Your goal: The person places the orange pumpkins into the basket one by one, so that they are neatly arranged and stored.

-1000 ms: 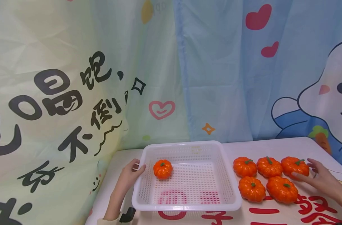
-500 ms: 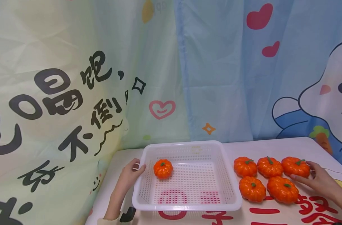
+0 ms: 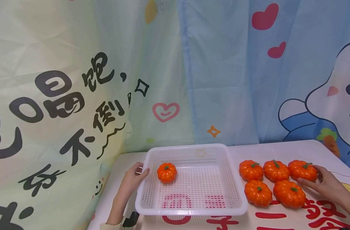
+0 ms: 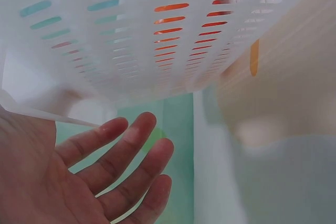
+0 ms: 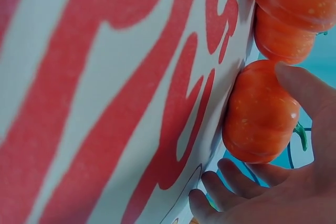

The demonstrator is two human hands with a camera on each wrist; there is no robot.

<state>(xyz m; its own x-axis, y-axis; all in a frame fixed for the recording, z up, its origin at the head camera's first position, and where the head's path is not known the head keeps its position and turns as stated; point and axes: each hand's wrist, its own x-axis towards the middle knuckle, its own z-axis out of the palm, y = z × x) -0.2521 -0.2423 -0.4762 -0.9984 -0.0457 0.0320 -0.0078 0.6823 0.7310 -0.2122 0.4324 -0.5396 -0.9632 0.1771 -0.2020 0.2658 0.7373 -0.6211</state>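
On the left, my left hand (image 3: 133, 178) is at the left rim of a white perforated plastic basket (image 3: 189, 211), thumb at the rim. In the left wrist view its fingers (image 4: 137, 142) are loosely extended outside the wall, apart from it. One small orange pumpkin (image 3: 167, 172) with a green stem sits inside the basket. On the right, my right hand (image 3: 327, 185) grips the back-right pumpkin (image 3: 302, 171) of a group on the table. The right wrist view has the thumb on one side of this pumpkin (image 5: 260, 111) and the index finger on the opposite side.
More pumpkins sit close together beside the held one: the back-left (image 3: 251, 170), back-middle (image 3: 276, 170), front-left (image 3: 258, 193) and front-right (image 3: 290, 194). The white tabletop (image 3: 267, 151) has red lettering. A printed curtain (image 3: 218, 80) hangs behind it.
My right hand has closed in around the back-right pumpkin, its index finger now against the far side. The left hand and basket have not moved.
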